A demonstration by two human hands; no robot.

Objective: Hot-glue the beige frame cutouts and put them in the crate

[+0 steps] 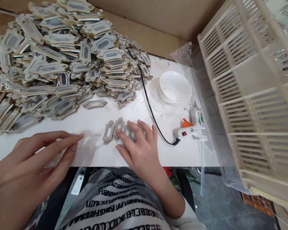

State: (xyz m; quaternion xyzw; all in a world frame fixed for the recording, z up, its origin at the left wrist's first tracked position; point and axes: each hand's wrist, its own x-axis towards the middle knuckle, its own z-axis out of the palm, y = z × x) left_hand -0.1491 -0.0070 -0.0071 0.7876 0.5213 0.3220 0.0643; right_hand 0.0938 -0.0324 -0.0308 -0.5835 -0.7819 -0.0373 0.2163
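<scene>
My right hand (140, 143) lies over a short row of small grey frame-shaped plaques with oval openings, its fingers spread and touching some of them. At the row's left end stand out one plaque (108, 131) and another plaque (119, 127) beside it; the ones farther right are partly hidden under my fingers. My left hand (38, 166) hovers above the table's front left, its thumb and fingertips drawn together in a pinch with nothing visible between them. Beyond both hands, a single plaque (95, 103) rests apart, close to the large pile of plaques (60, 67).
A white hot glue gun (188, 132) with an orange tip guard lies right, its black cord (147, 99) running back to the pile. Behind it sits a white bowl (175, 87). A beige slatted plastic crate (252, 95) stands along the right edge, and a cardboard wall (153, 19) at the back.
</scene>
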